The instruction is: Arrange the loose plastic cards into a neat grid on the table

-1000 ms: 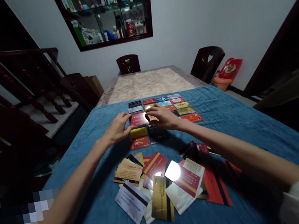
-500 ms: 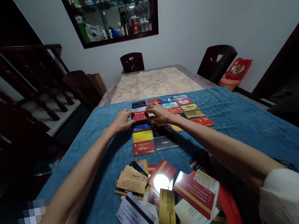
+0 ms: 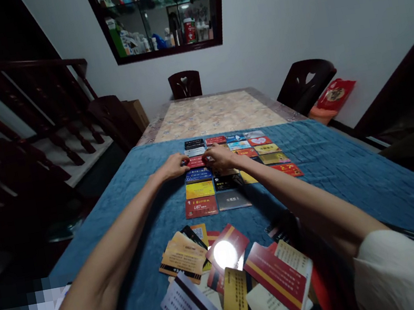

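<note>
A red card (image 3: 196, 162) lies in the left column of cards laid out in rows. My left hand (image 3: 173, 167) has its fingers pinched at the card's left edge. Fingers of my right hand (image 3: 221, 157) press together at its right edge and cover part of the neighbouring cards. Just beyond it is a silver card (image 3: 195, 152), and on the near side a blue card (image 3: 198, 174). Closer to me in that column are a yellow card (image 3: 200, 189) and a red card with white lettering (image 3: 200, 207). Beside that last one lies a dark grey card (image 3: 234, 199).
A loose heap of overlapping cards (image 3: 189, 307) lies nearest me on the blue cloth (image 3: 122, 218), one card reflecting a bright light. Beyond the cloth, the patterned tabletop (image 3: 211, 114) runs toward a chair (image 3: 185, 84). Another chair (image 3: 304, 84) stands at the right.
The red card has come slightly toward me, leaving the silver card beyond it more exposed and settling against the blue one. Both hands moved with it. The view shifted a little.
</note>
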Tool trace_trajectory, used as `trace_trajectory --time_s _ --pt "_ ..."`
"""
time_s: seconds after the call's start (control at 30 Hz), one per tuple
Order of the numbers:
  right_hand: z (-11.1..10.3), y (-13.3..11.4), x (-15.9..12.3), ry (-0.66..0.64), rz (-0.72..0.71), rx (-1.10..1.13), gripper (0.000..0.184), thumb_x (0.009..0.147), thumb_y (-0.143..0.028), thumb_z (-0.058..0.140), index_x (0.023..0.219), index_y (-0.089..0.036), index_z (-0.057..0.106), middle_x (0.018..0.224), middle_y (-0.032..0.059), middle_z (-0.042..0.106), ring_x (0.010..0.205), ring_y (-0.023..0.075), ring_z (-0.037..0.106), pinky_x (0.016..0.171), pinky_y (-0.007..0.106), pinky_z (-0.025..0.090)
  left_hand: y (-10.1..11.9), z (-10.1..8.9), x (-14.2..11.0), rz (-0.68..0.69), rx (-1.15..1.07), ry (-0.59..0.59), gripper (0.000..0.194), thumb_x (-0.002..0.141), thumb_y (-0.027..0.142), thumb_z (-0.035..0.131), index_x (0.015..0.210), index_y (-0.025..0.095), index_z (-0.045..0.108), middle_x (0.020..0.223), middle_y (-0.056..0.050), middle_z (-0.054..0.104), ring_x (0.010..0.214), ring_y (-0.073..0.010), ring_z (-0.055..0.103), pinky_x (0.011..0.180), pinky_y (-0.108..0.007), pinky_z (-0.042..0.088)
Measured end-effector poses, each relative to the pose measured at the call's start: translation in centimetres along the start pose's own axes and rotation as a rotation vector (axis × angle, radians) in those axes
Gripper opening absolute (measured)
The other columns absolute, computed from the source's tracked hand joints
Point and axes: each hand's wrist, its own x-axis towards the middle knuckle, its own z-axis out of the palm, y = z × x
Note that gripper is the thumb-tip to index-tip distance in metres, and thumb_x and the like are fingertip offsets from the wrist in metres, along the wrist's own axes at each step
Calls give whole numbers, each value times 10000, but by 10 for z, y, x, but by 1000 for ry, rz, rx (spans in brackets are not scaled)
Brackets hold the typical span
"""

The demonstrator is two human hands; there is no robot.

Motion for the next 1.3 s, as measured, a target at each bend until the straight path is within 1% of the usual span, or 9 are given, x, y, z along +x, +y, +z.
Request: trace_trajectory --time_s 0.1,0.23,0.33,0.6,0.73,0.93,1.1,1.2,1.3 --pt "-1 1 3 -34 14 -14 199 871 -211 621 1019 -169 747 1035 107 756 967 232 654 976 334 337 0 3 2 -4 -9 -14 321 739 246 611 1013 156 753 920 -39 721 885 -221 643 818 -284 496" --pt "-1 2 5 -70 39 -35 167 855 -209 644 972 -189 761 949 81 767 895 215 666 918 305 377 0 5 5 -9 -15 -28 306 749 234 613 1005 153 760 923 -53 733 861 -218 647 794 -280 502" --pt "-1 2 7 -81 53 -51 173 859 -190 635 976 -184 762 937 84 768 876 210 672 886 289 396 0 5 6 -11 -13 -30 314 758 225 614 1028 155 759 928 -62 738 871 -221 647 802 -284 504" --pt "-2 0 7 -97 47 -72 201 863 -175 620 1004 -184 763 1012 97 766 913 203 684 904 272 404 -1 5 5 -21 1 -47 319 811 247 608 1073 151 761 974 -76 740 888 -218 658 844 -287 510" --pt "-2 0 6 -106 48 -84 208 864 -170 619 1013 -180 763 1019 104 764 930 212 683 911 279 404 1 6 4 -26 9 -35 330 832 255 595 1102 151 754 1010 -77 737 927 -219 658 888 -286 508" --pt "-5 -4 6 -111 42 -108 196 879 -174 614 1007 -167 761 1027 117 756 981 227 668 938 296 386 4 7 2 -31 25 -11 314 830 226 589 1085 151 755 994 -74 733 927 -218 655 898 -283 509" --pt "-10 -6 2 -83 43 -128 209 871 -176 635 1045 -151 747 1120 141 718 1078 242 614 966 311 366 6 7 -5 -51 51 25 333 853 184 526 1097 126 747 1001 -109 714 906 -225 656 878 -294 507" --pt "-13 -6 -6 -51 61 -134 252 901 -207 599 1111 -157 728 1184 150 684 1125 269 566 936 340 379 7 6 -10 -58 61 60 341 858 189 511 1097 117 744 1020 -121 698 921 -229 652 889 -294 502" --pt "-16 -7 -17 -20 85 -137 322 905 -225 590 1207 -178 691 1254 142 649 1153 295 519 890 357 387 10 4 -17 -47 53 127 336 860 203 506 1074 119 751 994 -117 693 923 -229 647 888 -295 502"
